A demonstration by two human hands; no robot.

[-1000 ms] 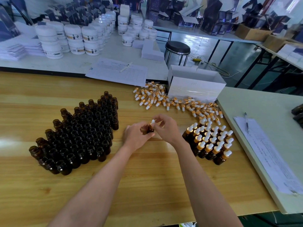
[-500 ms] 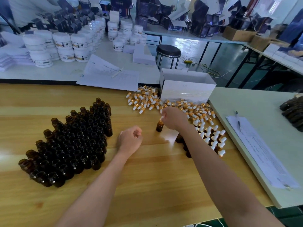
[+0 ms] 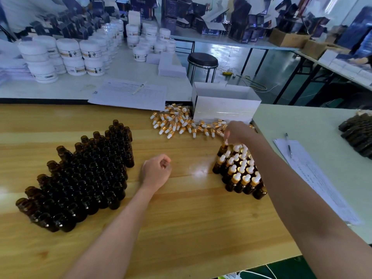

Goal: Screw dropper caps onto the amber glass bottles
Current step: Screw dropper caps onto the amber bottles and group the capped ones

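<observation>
A large cluster of open amber glass bottles [image 3: 84, 178] stands on the left of the wooden table [image 3: 181, 218]. To the right stands a smaller group of capped bottles [image 3: 239, 172] with gold collars and white bulbs. My right hand [image 3: 236, 132] reaches over that group's far corner and pinches the white bulb of a capped bottle [image 3: 222, 150] standing there. My left hand [image 3: 156, 171] rests on the table between the two groups, fingers curled, holding nothing. A pile of loose dropper caps [image 3: 177, 123] lies beyond.
An open white box [image 3: 225, 105] stands behind the caps. On the pale table to the right lie a sheet of paper [image 3: 306, 174] with a pen [image 3: 288, 144] and a dark bundle [image 3: 358, 135]. White jars [image 3: 68, 57] and a form [image 3: 128, 93] sit on the far table.
Both hands held the bottle a second ago. My right hand then carried it alone to the right, to the capped group's far corner. My left hand let go and stays on the table.
</observation>
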